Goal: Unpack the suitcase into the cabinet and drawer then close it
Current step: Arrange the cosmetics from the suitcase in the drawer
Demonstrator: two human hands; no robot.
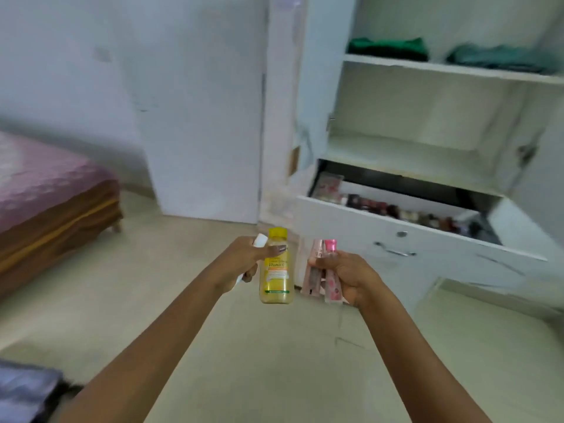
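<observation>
1. Left hand [244, 265] grips a yellow plastic bottle [276, 270] plus a white-capped item [260, 240]; one could slip.
2. Right hand [348, 277] clasps two pink plastic tubes [323, 270].
3. The open white drawer [381, 236] ahead looks crowded; additions might jam it.

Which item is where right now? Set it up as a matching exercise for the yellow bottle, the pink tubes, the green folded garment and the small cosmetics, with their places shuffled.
Things:
1. yellow bottle
2. pink tubes
3. green folded garment
4. small cosmetics

Places:
A. top cabinet shelf
B. left hand
C. open drawer
D. right hand

Pairs: 1-B, 2-D, 3-A, 4-C.
</observation>
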